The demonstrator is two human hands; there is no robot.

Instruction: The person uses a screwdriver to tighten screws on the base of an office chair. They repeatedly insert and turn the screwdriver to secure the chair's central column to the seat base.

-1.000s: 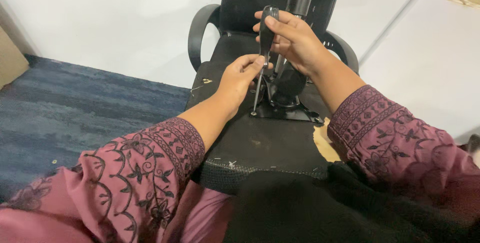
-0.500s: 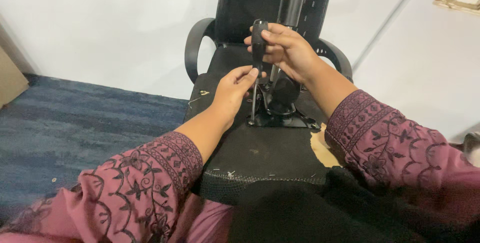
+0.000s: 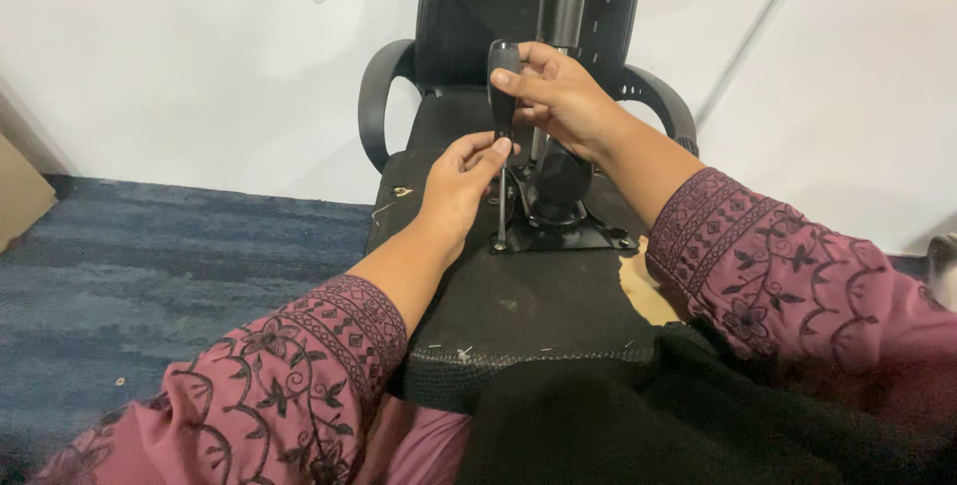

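Screwdriver point(image 3: 501, 96) upright on metal plate point(image 3: 558, 236), rt hand point(image 3: 558, 91) gripping handle, lt hand point(image 3: 459, 181) pinching shaft below

Plain office-like room used for chair repair.
White walls point(image 3: 179, 66), blue carpet point(image 3: 150, 276), and an upturned black office chair point(image 3: 518, 296) with its base plate point(image 3: 563, 236) exposed.

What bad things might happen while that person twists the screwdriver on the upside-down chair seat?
The screwdriver stands upright with its tip at a corner of the metal plate. If it slips off the screw, the tip might jab the left hand, whose fingers pinch the shaft low down. The right hand grips only the top of the handle, so the tool might tip sideways. A loosened screw might roll off the seat underside onto the carpet.
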